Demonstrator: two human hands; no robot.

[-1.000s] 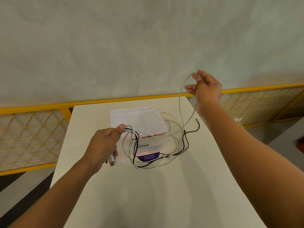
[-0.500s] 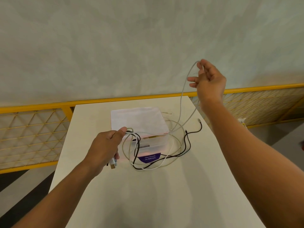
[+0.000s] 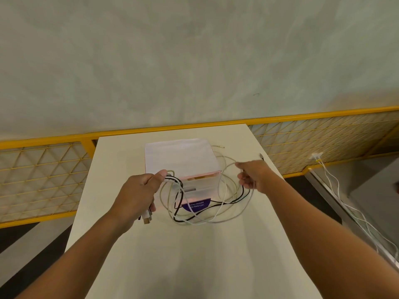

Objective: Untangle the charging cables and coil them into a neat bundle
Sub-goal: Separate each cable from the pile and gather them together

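The person is showing a bare left hand (image 3: 138,195) and a bare right hand (image 3: 253,175); both forearms (image 3: 313,214) are appearing uncovered down to the lower edge.

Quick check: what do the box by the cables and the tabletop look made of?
Box: likely translucent frosted plastic; contents show dimly through its front wall. Tabletop: smooth, off-white, matte, probably laminate; soft shadows, no glare.
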